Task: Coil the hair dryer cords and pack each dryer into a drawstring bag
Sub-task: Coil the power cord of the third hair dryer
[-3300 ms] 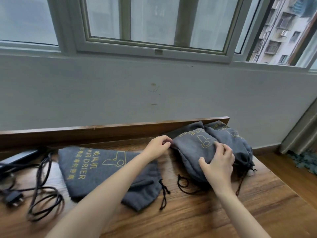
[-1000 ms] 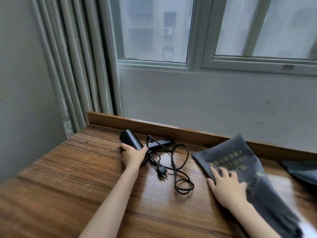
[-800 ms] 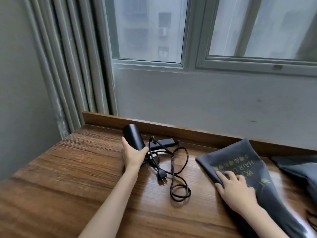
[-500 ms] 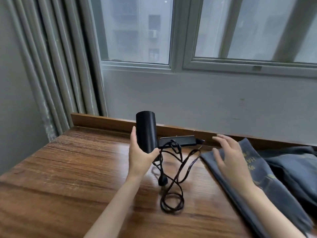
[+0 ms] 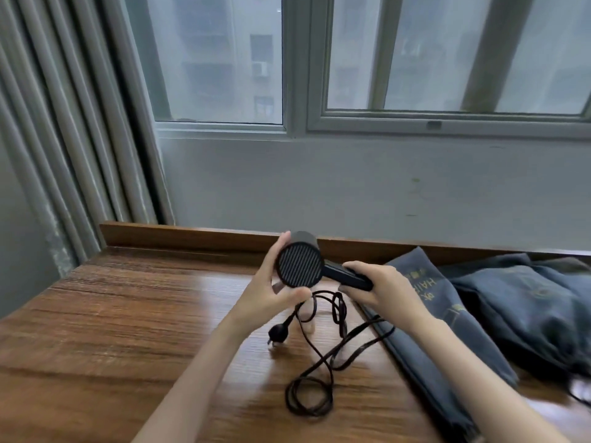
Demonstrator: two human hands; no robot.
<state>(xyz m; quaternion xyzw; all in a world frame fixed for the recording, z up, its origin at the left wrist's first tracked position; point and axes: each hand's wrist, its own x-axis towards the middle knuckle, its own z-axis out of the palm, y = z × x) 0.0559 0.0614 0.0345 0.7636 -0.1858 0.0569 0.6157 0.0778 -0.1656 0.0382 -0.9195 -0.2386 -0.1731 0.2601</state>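
The black hair dryer (image 5: 299, 265) sits at the centre of the frame, lifted above the wooden table (image 5: 128, 314). Its round end, covered by a finely ribbed grille, faces the camera, and its slim handle sticks out toward the right. A black cord (image 5: 323, 356) drops from it in loose, tangled loops onto the table below, and the plug (image 5: 277, 330) lies just lower left of the dryer.

The left hand (image 5: 265, 292) cups the barrel, fingers curved around its left side and the thumb pressed under the grille. The right hand (image 5: 388, 290) closes around the handle.

A flat grey drawstring bag (image 5: 428, 318) with yellow lettering lies right of the cord, partly under the right forearm. Bulkier grey bags (image 5: 527, 305) lie at the right edge.
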